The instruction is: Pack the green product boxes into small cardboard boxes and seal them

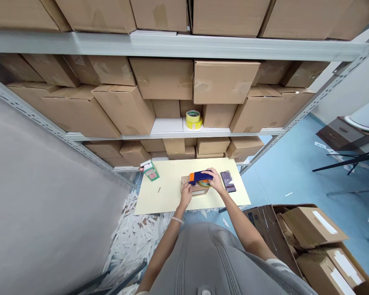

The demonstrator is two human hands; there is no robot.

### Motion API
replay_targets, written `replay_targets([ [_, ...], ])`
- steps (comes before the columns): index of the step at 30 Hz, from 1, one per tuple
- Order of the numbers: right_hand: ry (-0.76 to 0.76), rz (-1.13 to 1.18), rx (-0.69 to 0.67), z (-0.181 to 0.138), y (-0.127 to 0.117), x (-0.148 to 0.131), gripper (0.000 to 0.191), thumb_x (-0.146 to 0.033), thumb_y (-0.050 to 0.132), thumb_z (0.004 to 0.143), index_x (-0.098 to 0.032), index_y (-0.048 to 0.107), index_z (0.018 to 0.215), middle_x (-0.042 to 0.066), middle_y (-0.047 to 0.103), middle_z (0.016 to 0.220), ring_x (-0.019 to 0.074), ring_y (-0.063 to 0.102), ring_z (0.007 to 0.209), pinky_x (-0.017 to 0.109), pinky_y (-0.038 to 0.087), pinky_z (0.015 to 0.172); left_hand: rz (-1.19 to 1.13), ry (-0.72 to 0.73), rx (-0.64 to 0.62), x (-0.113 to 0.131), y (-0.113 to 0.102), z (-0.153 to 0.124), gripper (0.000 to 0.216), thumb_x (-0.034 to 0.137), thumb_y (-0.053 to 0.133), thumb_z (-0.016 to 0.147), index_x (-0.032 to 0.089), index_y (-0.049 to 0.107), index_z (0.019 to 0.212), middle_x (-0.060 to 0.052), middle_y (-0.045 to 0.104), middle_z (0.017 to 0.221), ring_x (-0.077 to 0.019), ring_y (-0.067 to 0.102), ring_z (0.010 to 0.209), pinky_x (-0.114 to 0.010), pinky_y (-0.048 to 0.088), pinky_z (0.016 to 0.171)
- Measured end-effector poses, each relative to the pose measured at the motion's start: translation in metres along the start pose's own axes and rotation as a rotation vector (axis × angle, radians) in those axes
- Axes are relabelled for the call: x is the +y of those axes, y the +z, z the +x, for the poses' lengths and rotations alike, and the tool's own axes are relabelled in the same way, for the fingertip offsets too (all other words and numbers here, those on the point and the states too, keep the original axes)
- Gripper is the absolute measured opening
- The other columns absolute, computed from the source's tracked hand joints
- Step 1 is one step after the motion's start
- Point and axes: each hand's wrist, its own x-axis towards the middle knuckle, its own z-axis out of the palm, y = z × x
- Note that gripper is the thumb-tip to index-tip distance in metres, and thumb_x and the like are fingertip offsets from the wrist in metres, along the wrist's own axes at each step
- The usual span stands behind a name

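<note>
A small cardboard box (199,191) lies on the pale yellow tabletop (169,198). My right hand (215,179) is closed around a blue and orange tape dispenser (199,176), which is pressed across the top of the box. Part of its tape roll (205,183) shows below the handle. At the box's near left side, my left hand (186,194) grips the carton, its fingertips close to the orange end of the dispenser. Just right of my right hand lies a phone (228,182). The underside of the dispenser is hidden.
A green and white carton (151,171) stands at the table's left back. Shelves above hold many cardboard boxes (224,82) and stacked yellow tape rolls (193,119). A big open carton (264,229) with boxes stands at lower right. White paper strips (135,241) cover the floor at left.
</note>
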Motion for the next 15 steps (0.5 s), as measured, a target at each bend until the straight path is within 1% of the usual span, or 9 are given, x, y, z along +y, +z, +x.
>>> replay_targets([
  [2, 0.019, 0.033, 0.019, -0.003, -0.002, 0.000, 0.060, -0.004, 0.051, 0.061, -0.032, 0.072, 0.110, 0.005, 0.060, 0.109, 0.0252, 0.055, 0.107, 0.042, 0.045, 0.097, -0.050, -0.038, 0.027, 0.004, 0.001, 0.001, 0.020, 0.008, 0.055, 0.079, 0.020, 0.070, 0.085, -0.006, 0.069, 0.110, -0.0219, 0.052, 0.126, -0.042, 0.028, 0.116],
  [6, 0.033, 0.087, 0.053, -0.005, -0.002, 0.003, 0.060, -0.006, 0.049, 0.060, -0.030, 0.072, 0.109, 0.005, 0.060, 0.108, 0.0254, 0.055, 0.108, 0.042, 0.045, 0.098, -0.183, -0.170, 0.060, 0.010, 0.005, 0.006, 0.014, 0.018, 0.056, 0.084, 0.016, 0.068, 0.091, -0.007, 0.072, 0.101, -0.0249, 0.058, 0.119, -0.046, 0.037, 0.111],
  [10, 0.034, 0.126, 0.091, -0.006, -0.002, 0.006, 0.061, -0.007, 0.046, 0.059, -0.029, 0.072, 0.109, 0.006, 0.060, 0.108, 0.0249, 0.055, 0.109, 0.042, 0.043, 0.101, -0.319, -0.312, 0.032, 0.019, 0.009, 0.014, 0.026, 0.028, 0.043, 0.095, 0.011, 0.062, 0.100, -0.014, 0.070, 0.101, -0.0231, 0.065, 0.108, -0.044, 0.049, 0.100],
  [12, 0.029, 0.135, 0.095, -0.007, -0.002, 0.006, 0.061, -0.007, 0.046, 0.059, -0.029, 0.072, 0.110, 0.006, 0.059, 0.108, 0.0246, 0.055, 0.109, 0.041, 0.043, 0.102, -0.446, -0.429, -0.005, 0.025, 0.011, 0.017, 0.030, 0.034, 0.040, 0.097, 0.012, 0.060, 0.102, -0.017, 0.067, 0.103, -0.0220, 0.067, 0.101, -0.041, 0.056, 0.092],
  [15, 0.026, 0.147, 0.083, -0.007, -0.003, 0.003, 0.059, -0.007, 0.047, 0.060, -0.028, 0.072, 0.110, 0.006, 0.059, 0.109, 0.0252, 0.055, 0.110, 0.042, 0.044, 0.101, -0.675, -0.638, -0.006, 0.033, 0.013, 0.021, 0.027, 0.036, 0.050, 0.093, 0.012, 0.058, 0.104, -0.015, 0.065, 0.101, -0.0206, 0.068, 0.095, -0.035, 0.061, 0.081],
])
